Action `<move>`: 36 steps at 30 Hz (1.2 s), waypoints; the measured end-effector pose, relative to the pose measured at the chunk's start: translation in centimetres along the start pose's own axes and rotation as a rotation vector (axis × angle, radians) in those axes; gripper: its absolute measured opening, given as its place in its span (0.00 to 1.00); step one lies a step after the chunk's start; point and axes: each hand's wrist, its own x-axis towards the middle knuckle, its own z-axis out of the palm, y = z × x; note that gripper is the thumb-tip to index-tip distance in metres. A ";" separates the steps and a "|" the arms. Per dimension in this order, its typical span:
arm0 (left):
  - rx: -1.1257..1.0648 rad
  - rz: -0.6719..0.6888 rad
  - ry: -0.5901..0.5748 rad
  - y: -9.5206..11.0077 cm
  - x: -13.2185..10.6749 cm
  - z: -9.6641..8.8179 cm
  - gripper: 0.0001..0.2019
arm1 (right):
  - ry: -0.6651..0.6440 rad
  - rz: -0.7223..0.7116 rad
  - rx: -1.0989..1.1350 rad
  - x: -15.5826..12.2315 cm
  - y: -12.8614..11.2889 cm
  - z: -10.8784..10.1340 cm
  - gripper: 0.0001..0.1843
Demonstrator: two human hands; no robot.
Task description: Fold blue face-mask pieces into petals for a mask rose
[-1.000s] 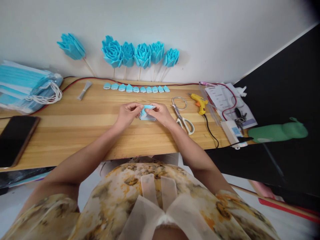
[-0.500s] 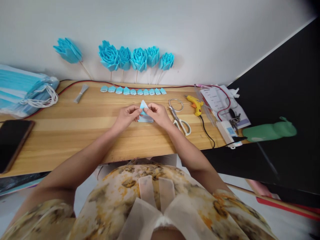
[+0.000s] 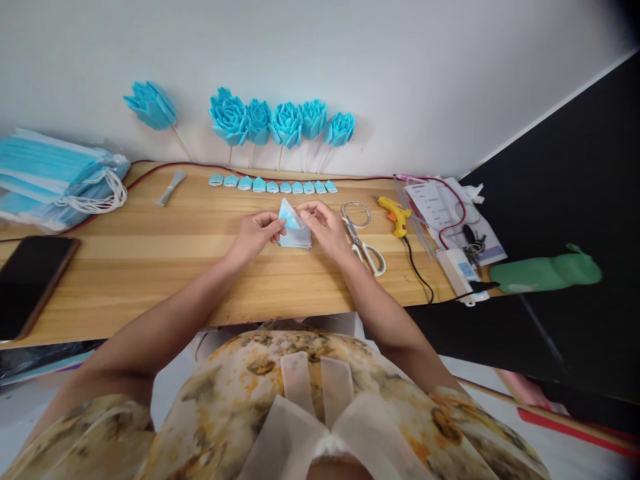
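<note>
Between my hands is a piece of blue-and-white mask fabric (image 3: pixel 296 237), folded to a point at its top, with a pale square lower part. My left hand (image 3: pixel 256 235) pinches its left edge between thumb and fingers. At the upper right edge my right hand (image 3: pixel 326 230) has its thumb and fingertips closed on the thin white layer. Beyond them lies a row of several small folded blue petals (image 3: pixel 273 187). A pair of scissors (image 3: pixel 364 248) lies just right of my right hand, by a ring of wire or tape (image 3: pixel 357 214).
Several blue fabric flowers (image 3: pixel 287 125) on sticks lean along the wall. A bag of masks (image 3: pixel 55 177), a clear bundle (image 3: pixel 171 187) and a phone (image 3: pixel 35 283) lie left. Rightward are a yellow glue gun (image 3: pixel 395 215), papers (image 3: pixel 425 203), a power strip (image 3: pixel 461 272) and a green bottle (image 3: pixel 545 272).
My right hand has shifted a little to the right, and more of the fabric's pale lower part shows. My left hand keeps its pinch. The whole view has shifted slightly.
</note>
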 end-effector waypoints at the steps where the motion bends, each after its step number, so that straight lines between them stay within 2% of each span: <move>1: -0.003 -0.002 0.003 0.0 0.0 0.0 0.13 | -0.016 -0.003 -0.017 0.0 0.0 0.0 0.14; 6: 0.000 0.000 0.000 0.2 -0.1 0.1 0.13 | -0.070 -0.007 -0.101 0.1 0.4 0.2 0.11; 18: 0.014 -0.020 -0.031 0.5 -0.1 0.0 0.14 | -0.047 -0.033 -0.139 0.1 0.5 0.3 0.08; 29: 0.108 -0.021 -0.089 0.4 -0.2 0.0 0.14 | -0.062 -0.012 -0.112 0.1 0.1 0.3 0.10; 36: 0.097 -0.017 -0.071 0.2 -0.1 -0.1 0.13 | -0.026 0.014 -0.061 0.1 0.0 0.0 0.12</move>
